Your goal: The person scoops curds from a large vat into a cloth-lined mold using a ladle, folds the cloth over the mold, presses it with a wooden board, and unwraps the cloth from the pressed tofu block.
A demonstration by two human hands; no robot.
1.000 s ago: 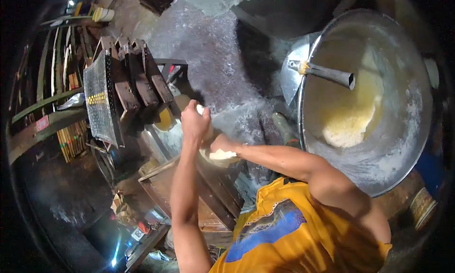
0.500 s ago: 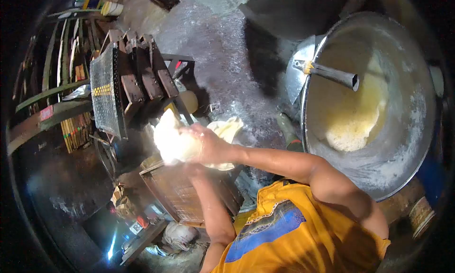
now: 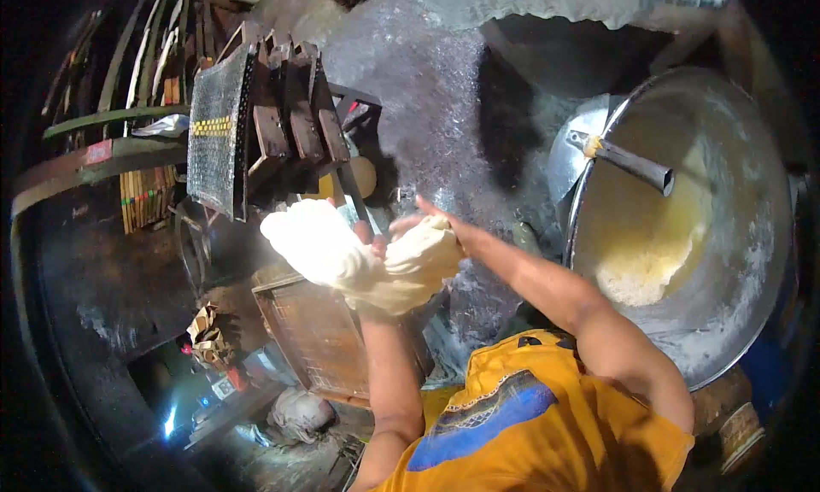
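Observation:
A soft cream-coloured bundle (image 3: 414,266), perhaps dough or cloth, hangs in folds between my hands. Bright light washes out its left end. My left hand (image 3: 369,236) is under and around its middle; the curled fingertips show above it, and the palm is hidden. At the bundle's right end, my right hand (image 3: 431,221) lies against it with fingers stretched out and apart, slightly blurred. Below the bundle stands a shallow wooden tray (image 3: 318,342).
A large metal basin (image 3: 683,355) with pale powder and a yellowish patch stands right, a dark-handled metal tool (image 3: 632,166) across its rim. Mesh-covered wooden frames (image 3: 220,142) stand upper left. A white-coated edge (image 3: 547,1) juts in at the top.
My right hand has gone from gripping around the bundle to lying spread at its right end. The bundle has spread out wider, and the view has shifted slightly.

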